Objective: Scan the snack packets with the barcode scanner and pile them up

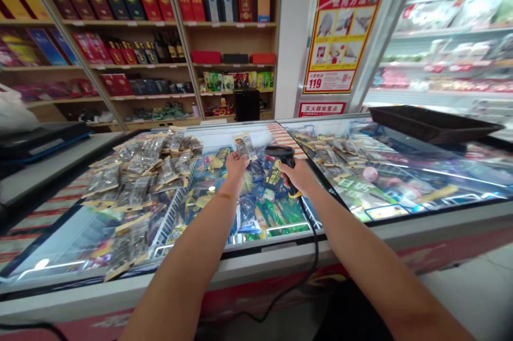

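Observation:
My right hand (295, 174) is wrapped round a black barcode scanner (282, 153), its head turned to the left. From the bottom of the handle a black cable runs down over the freezer's front edge. My left hand (236, 163) pinches the lower left edge of a small clear snack packet (244, 147), which is held above the freezer's glass top. The scanner head is just right of this packet, apart from it. Many similar packets (140, 170) with tan edges lie piled on the glass to the left.
Under the glass of the chest freezer (256, 255) are colourful frozen goods in wire baskets. More packets (332, 151) lie on the right side, with a black tray (433, 123) behind. Shelves of boxed bottles (132, 1) stand at the back; a bright chiller (449, 52) is at right.

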Tool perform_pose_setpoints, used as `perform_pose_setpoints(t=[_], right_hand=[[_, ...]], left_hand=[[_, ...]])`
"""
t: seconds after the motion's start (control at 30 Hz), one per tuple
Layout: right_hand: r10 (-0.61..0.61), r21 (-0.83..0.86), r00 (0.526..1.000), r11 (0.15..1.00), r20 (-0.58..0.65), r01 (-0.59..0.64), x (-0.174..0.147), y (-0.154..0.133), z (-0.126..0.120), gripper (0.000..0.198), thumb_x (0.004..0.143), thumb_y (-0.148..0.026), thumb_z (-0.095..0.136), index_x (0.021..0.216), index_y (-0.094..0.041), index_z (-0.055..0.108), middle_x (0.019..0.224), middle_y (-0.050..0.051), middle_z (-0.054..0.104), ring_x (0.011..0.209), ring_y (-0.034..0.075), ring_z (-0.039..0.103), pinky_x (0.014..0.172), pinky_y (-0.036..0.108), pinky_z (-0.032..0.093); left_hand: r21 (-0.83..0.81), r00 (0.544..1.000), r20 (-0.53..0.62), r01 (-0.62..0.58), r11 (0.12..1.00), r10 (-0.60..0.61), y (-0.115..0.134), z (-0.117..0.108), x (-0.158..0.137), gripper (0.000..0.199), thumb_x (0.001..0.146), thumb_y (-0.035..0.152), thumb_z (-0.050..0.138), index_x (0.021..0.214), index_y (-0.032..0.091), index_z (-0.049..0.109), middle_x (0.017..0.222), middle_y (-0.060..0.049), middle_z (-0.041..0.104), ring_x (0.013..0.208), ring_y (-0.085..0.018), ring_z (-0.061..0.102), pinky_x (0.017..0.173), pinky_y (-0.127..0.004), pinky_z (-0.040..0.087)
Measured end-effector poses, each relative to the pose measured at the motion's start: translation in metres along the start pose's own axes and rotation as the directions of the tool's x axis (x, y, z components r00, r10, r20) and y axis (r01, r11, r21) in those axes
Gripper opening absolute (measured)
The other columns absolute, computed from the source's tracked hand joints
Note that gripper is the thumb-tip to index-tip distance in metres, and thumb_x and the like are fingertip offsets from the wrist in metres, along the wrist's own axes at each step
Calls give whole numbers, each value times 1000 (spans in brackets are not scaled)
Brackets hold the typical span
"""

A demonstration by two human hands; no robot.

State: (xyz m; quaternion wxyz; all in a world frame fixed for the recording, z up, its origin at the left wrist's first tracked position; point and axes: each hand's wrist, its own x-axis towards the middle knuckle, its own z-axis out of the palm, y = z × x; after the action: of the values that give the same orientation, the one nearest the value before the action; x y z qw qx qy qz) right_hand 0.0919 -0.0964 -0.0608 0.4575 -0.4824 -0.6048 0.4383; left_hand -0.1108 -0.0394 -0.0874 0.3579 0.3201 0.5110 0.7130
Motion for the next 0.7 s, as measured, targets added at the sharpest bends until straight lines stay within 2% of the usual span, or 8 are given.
perform_pose_setpoints(t=[0.1,0.23,0.7], right_hand=[[-16,-64,1000,998,26,18,-3,2,3,21,85,-34,70,80,-21,53,58,-4,59,38,11,55,37,21,40],[-19,-139,998,990,52,26,-9,1,6,21,85,-32,70,78,-22,53,58,-2,61,40,13,58,39,22,43],[-44,-227,996,972,79,61,-21,-10,9,21,89,-29,66,76,-22,51,53,-3,59,38,12,55,42,22,44]], left_hand=[[-67,999,-30,27,997,-29,3,-8,3,27,71,8,70,87,21,52,75,1,69,78,-17,73,78,-34,61],[-111,996,-52,64,992,-70,7,-14,7,33,69,6,75,88,20,51,72,3,67,71,-15,71,72,-32,62],[-114,998,-37,55,992,-60,3,-13,1,29,71,4,70,89,20,53,77,1,70,79,-17,73,78,-36,61]])
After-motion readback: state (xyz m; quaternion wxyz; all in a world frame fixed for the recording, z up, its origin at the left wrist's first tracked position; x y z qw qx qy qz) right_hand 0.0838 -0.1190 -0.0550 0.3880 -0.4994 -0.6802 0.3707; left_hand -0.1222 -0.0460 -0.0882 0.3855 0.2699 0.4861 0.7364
